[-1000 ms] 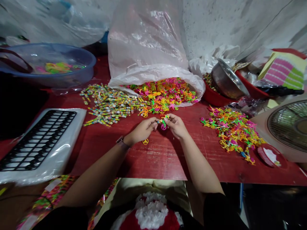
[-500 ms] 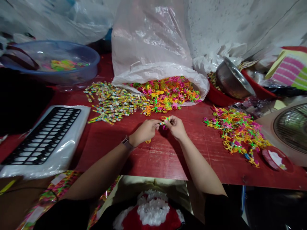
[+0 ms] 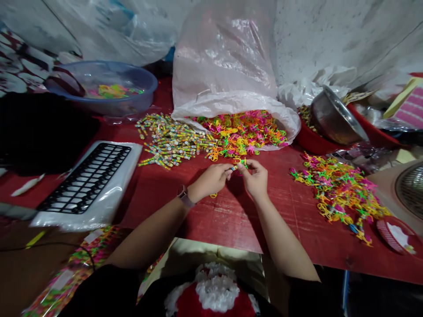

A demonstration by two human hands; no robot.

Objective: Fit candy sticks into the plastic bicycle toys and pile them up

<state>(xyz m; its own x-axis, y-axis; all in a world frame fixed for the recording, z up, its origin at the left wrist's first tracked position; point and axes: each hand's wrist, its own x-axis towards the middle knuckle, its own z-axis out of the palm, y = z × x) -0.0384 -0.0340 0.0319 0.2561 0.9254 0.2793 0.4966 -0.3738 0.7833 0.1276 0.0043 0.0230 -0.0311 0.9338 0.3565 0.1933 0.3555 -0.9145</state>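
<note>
Plastic piece (image 3: pixel 243 161), turned — in right hand (image 3: pixel 256 179)

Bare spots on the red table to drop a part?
Free: red tabletop between the forearms, nearer the body than the yellow piece; also right of the right hand, up to the mixed pile. Crowded: the back, with patterned sticks and open bag.
</note>
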